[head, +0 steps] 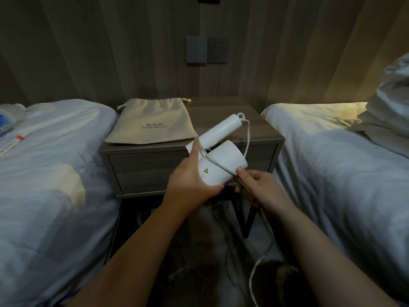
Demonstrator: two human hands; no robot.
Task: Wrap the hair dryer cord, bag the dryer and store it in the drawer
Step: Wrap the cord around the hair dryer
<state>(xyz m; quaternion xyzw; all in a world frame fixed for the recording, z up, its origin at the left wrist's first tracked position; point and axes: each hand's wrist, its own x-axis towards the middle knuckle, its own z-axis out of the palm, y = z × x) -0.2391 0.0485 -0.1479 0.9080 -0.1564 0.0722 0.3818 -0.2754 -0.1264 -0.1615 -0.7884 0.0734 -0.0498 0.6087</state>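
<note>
My left hand (190, 180) grips the barrel of a white hair dryer (223, 160), held in the air in front of the nightstand, its folded handle pointing up and right. The white cord (247, 138) leaves the handle tip, loops down across the barrel and runs into my right hand (256, 187), which pinches it by the barrel's lower right edge. The rest of the cord trails down to the floor. A beige drawstring bag (150, 122) lies flat on the nightstand top (221, 111). The drawer front (143, 167) below is closed.
A bed with white bedding (48, 173) stands on the left, with small items near its pillow end. Another bed (343, 162) with a piled duvet is on the right. Wall switch and socket (205, 49) sit above the nightstand. Slippers lie on the floor below.
</note>
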